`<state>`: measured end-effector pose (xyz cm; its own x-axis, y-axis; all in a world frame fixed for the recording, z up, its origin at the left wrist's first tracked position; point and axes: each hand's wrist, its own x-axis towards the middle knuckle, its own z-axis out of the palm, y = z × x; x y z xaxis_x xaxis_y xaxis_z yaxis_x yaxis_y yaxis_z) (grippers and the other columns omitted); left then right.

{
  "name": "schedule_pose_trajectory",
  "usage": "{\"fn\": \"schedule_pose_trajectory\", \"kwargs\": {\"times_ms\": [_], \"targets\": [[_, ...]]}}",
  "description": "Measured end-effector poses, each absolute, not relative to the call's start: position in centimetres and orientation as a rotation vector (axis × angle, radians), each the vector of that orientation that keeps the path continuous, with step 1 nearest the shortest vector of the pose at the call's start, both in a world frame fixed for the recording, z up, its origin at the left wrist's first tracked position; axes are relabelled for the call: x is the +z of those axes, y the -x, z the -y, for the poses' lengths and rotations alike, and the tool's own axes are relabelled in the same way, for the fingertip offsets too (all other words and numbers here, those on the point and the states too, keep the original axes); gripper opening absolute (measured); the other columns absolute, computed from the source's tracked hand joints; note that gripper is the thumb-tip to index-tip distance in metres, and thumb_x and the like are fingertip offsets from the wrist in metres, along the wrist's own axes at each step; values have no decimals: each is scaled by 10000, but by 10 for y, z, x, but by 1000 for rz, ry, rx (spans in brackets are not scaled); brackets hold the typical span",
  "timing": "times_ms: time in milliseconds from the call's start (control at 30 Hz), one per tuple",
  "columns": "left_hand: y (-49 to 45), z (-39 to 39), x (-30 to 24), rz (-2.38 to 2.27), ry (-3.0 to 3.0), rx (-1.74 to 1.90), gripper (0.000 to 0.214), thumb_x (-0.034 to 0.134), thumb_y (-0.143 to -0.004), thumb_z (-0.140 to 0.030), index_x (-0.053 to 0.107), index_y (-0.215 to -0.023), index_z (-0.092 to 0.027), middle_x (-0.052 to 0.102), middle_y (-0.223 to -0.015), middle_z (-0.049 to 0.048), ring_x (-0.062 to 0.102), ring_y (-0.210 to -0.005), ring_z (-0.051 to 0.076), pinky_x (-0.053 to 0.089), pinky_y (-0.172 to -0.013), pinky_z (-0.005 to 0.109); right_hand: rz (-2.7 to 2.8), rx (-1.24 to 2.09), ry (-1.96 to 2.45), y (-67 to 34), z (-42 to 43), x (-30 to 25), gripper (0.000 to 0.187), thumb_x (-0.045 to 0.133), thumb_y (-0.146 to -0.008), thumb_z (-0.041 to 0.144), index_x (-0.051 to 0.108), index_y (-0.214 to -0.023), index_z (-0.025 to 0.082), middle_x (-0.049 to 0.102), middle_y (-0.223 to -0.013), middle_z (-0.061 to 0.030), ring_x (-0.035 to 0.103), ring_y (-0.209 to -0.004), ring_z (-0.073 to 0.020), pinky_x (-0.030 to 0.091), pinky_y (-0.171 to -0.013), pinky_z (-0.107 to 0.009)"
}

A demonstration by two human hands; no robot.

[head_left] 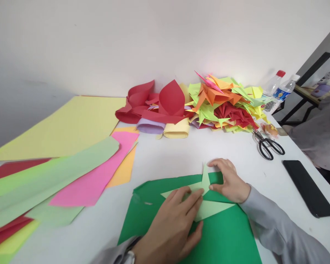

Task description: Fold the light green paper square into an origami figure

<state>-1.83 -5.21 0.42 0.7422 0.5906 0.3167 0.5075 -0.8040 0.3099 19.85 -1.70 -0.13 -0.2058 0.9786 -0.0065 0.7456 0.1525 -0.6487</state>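
A pale green folded paper piece with pointed arms lies on a dark green sheet. One narrow point of it stands up towards the back. My left hand rests on the folded paper with fingers stretched out, covering its middle. To the right of the raised point is my right hand. Its thumb and index finger are apart, with the tips at the edge of that point; whether both touch it I cannot tell.
Coloured paper sheets overlap at the left. Along the wall stand red paper shapes and a heap of folded paper pieces. At the right are scissors, a black phone and two bottles. A person is beyond.
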Motion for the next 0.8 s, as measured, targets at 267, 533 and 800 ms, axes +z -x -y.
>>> {"fn": "schedule_pose_trajectory", "kwargs": {"times_ms": [267,533,800], "targets": [[22,48,5,-830,-2762,574,338,486,-850,-191,600,-1159,-114,617,-1226,133,535,-1000,284,502,-802,451,2036,781,1603,-202,15,-2,544,720,-623,128,506,-1108,253,554,-1173,-47,470,-1137,-269,256,-1036,-520],[26,44,-3,-841,-2796,747,283,439,-907,-154,604,-1136,-131,661,-1132,128,572,-1000,250,502,-822,401,2009,774,1622,-203,15,-4,548,748,-620,138,523,-1106,252,570,-1164,-44,482,-1136,-271,284,-1027,-510],[23,42,4,-843,-2813,604,242,444,-919,-159,641,-1059,-170,636,-1142,94,551,-939,244,489,-752,396,2003,749,1643,-202,15,-1,565,760,-601,130,527,-1104,236,584,-1160,-48,501,-1117,-266,301,-1023,-493]]}}
